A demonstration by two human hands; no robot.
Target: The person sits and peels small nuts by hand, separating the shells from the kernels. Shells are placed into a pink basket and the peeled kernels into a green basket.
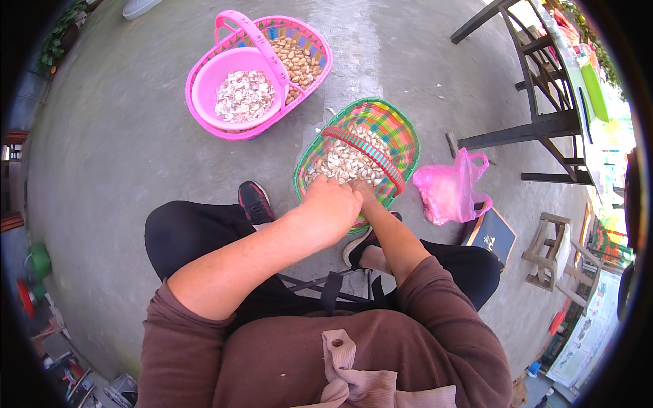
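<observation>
My left hand [331, 206] and my right hand [363, 193] meet over the near side of a green-rimmed woven plastic basket [414, 133] with a red and teal handle. Pale split shells or pods [352, 158] lie inside it. My fingers are bunched together and partly hidden, so what they hold does not show. Up and to the left stands a pink-rimmed woven basket [327, 48] holding brown unshelled peanuts [296, 61]. A pink plastic bowl [204, 97] with pale shell pieces [246, 97] rests inside that basket, under its handle.
A pink plastic bag [451, 188] with something in it sits right of the green basket, beside a dark box [491, 235]. Farther right are a dark-legged table [541, 127] and a small wooden stool [546, 250]. My shoes [255, 201] flank the green basket's near end.
</observation>
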